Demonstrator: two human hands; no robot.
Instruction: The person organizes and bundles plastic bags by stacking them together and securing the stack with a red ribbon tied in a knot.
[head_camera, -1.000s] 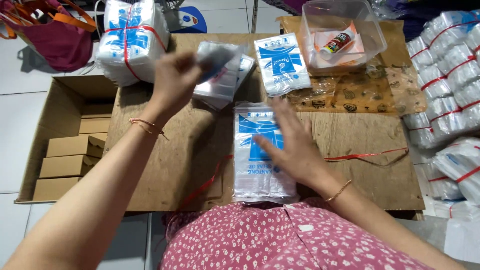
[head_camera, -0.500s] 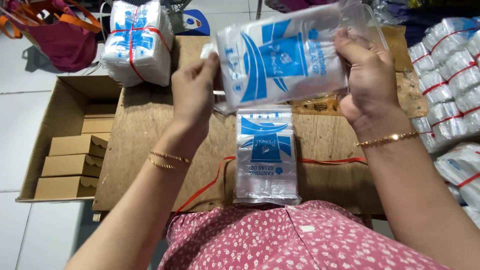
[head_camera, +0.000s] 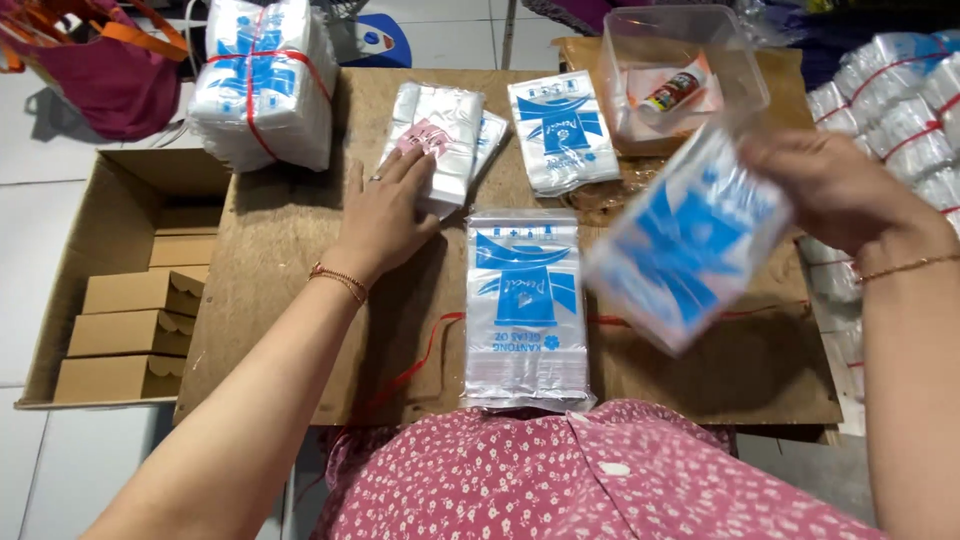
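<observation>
- both hands are busy: the left hand (head_camera: 385, 210) lies flat, fingers spread, on a loose pile of clear bags (head_camera: 440, 140) at upper centre; the right hand (head_camera: 830, 185), at the right of the frame, pinches the top edge of a blue-printed plastic bag (head_camera: 690, 240), which hangs tilted and blurred above the board.
- brown tabletop (head_camera: 290, 290), a worn board, fills the middle of the frame.
- open cardboard carton (head_camera: 120, 200) at the left edge holds small folded brown boxes (head_camera: 125, 330).
- tied bundle of bags (head_camera: 265, 80), bound with red string, stands at the upper left of the board.
- rows of tied bag packs (head_camera: 900, 110) are stacked along the right edge.
- flat stack of printed bags (head_camera: 525, 305) lies at lower centre, just left of the held bag.
- clear plastic tub (head_camera: 740, 60) sits at the upper right, with a small bottle (head_camera: 672, 92) inside.
- another printed bag (head_camera: 562, 130) lies between the pile and the tub.
- thin bracelets ring both wrists.
</observation>
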